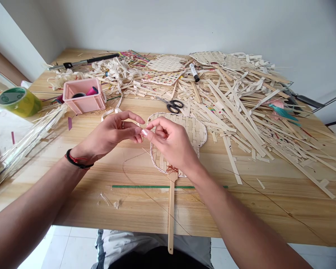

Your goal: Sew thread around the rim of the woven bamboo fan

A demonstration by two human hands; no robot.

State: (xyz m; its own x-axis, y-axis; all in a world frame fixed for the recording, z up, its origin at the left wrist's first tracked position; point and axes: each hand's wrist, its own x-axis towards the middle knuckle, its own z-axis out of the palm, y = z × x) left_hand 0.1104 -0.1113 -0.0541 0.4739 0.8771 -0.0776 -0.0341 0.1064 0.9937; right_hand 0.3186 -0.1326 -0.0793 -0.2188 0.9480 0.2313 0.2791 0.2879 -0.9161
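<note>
Head view: left hand [118, 129] and right hand [174, 141] meet at the fingertips; whether either grip pinches anything, I cannot tell. Woven fan [196, 133] lies below, handle [171, 213] overhanging the desk [84, 209] at its near edge.

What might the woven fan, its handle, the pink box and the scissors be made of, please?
Woven fan: probably bamboo or similar plant strips, matte, given the pale interlaced bands.
Handle: likely bare wood or bamboo, smooth, from its pale tan colour.
Pink box: likely smooth moulded plastic, from evenly coloured walls.
Scissors: smooth black loops look plastic; grey blades, probably metal.
</note>
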